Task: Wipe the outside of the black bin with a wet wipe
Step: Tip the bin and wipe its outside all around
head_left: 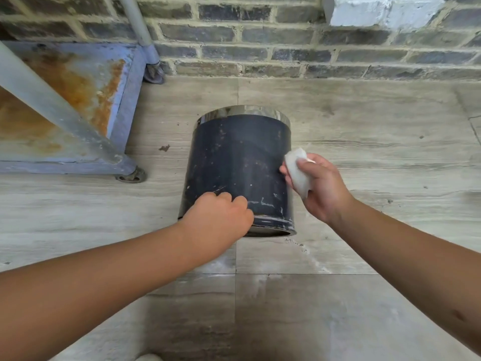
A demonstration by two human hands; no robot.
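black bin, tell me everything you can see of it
The black bin is a round tub lying on its side on the tiled floor, with a shiny silver band at the far end. Its dark wall is scuffed and speckled with pale marks. The left hand grips its near end, and the right hand holds a white wet wipe against its right side.

Two bare forearms reach in from the lower corners, no sleeves, watch or bracelet showing on either. The left hand (221,217) wears no glove. The right hand (321,190) is also ungloved, and a small dark mark sits on the right forearm (459,315)
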